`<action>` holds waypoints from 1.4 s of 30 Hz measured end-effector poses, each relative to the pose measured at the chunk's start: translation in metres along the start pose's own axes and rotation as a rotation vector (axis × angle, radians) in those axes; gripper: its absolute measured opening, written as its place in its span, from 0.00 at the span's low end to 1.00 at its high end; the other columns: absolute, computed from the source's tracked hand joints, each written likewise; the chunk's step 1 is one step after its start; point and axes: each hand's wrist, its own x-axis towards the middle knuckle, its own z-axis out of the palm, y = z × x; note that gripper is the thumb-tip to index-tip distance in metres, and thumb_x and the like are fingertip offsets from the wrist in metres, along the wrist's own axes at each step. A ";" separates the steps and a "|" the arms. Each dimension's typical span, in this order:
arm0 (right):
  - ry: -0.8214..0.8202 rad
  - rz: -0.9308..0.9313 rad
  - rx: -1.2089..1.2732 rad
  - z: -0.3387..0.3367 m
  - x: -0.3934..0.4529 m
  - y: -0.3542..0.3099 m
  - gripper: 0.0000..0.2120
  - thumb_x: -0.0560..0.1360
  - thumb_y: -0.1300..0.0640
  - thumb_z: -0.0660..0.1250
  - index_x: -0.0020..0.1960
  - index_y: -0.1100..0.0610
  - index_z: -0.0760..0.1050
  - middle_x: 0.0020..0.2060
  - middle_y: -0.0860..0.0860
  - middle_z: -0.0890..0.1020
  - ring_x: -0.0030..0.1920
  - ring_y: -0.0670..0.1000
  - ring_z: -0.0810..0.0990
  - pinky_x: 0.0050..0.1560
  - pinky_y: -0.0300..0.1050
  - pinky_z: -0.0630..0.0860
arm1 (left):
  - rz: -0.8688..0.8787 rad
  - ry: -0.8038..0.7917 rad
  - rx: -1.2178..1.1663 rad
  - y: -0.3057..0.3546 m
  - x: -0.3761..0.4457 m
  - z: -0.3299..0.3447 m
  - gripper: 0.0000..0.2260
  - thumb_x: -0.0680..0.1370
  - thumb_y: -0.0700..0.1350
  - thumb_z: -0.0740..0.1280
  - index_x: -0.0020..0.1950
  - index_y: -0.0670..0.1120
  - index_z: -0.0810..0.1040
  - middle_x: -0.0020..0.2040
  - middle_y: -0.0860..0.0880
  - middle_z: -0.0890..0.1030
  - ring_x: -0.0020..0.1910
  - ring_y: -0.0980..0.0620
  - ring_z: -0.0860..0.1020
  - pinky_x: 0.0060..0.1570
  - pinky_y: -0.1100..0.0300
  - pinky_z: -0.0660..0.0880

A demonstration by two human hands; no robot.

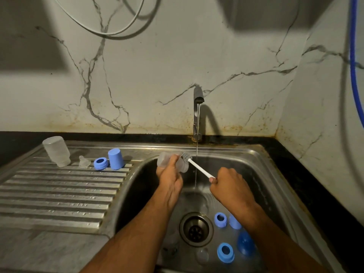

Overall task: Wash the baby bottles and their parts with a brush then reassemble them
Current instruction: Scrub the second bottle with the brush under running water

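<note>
The wall [157, 66] of veined marble filled the upper frame, its top corners lost in dark shadow, with a white cable [102, 31] and a blue hose [354, 56] both cut off by the frame edges. Below it the steel sink [275, 164] ran on the left into a ribbed drainboard [59, 190]; the near rim of the basin was hidden under the person's forearms. A tap [197, 107] stood at the back and a thin stream fell from it into the basin, between the two hands.

On the drainboard a clear bottle [56, 151] stood upside down, with a clear teat [84, 162], a blue ring [100, 163] and a blue cap [115, 159] in a row to its right.

The left hand [171, 177] was wrapped round a second bottle [167, 160], held on its side above the basin; the fingers covered its middle. The right hand [228, 182] was closed on the white handle of a brush [199, 168], whose bristle head sat at the bottle's mouth; how far it went in was hard to tell.

On the basin floor, beside the drain [196, 229], lay two more blue rings [220, 219] [225, 252], a cap [234, 222] half hidden by the right forearm, and a darker blue dome [245, 243]. Two faint clear pieces [202, 256] lay near the drain, too blurred to name.
</note>
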 end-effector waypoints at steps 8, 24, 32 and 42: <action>0.016 0.042 -0.008 -0.014 -0.005 0.015 0.17 0.80 0.49 0.65 0.36 0.52 0.65 0.35 0.49 0.74 0.33 0.45 0.72 0.29 0.38 0.63 | -0.081 -0.083 0.084 0.017 0.017 -0.009 0.13 0.71 0.40 0.75 0.53 0.43 0.77 0.48 0.43 0.79 0.47 0.47 0.81 0.47 0.51 0.81; 0.030 0.128 0.197 -0.018 0.005 0.046 0.11 0.77 0.50 0.71 0.40 0.56 0.79 0.35 0.53 0.82 0.38 0.50 0.81 0.44 0.47 0.80 | -0.156 0.027 0.438 0.014 0.003 -0.007 0.30 0.77 0.61 0.66 0.71 0.44 0.65 0.57 0.38 0.77 0.52 0.40 0.80 0.51 0.44 0.81; 0.043 0.073 0.136 0.015 0.013 0.021 0.17 0.80 0.48 0.66 0.36 0.53 0.68 0.32 0.49 0.72 0.32 0.47 0.72 0.33 0.41 0.70 | -0.173 -0.058 0.498 -0.004 -0.011 0.014 0.24 0.81 0.60 0.59 0.64 0.41 0.73 0.50 0.42 0.80 0.53 0.43 0.80 0.59 0.46 0.78; -0.054 0.030 0.234 0.012 0.016 0.032 0.16 0.78 0.48 0.70 0.39 0.58 0.76 0.29 0.51 0.76 0.29 0.48 0.73 0.30 0.40 0.71 | -0.178 -0.016 0.275 0.020 0.019 -0.004 0.35 0.71 0.66 0.71 0.66 0.42 0.72 0.57 0.42 0.80 0.52 0.43 0.81 0.52 0.48 0.80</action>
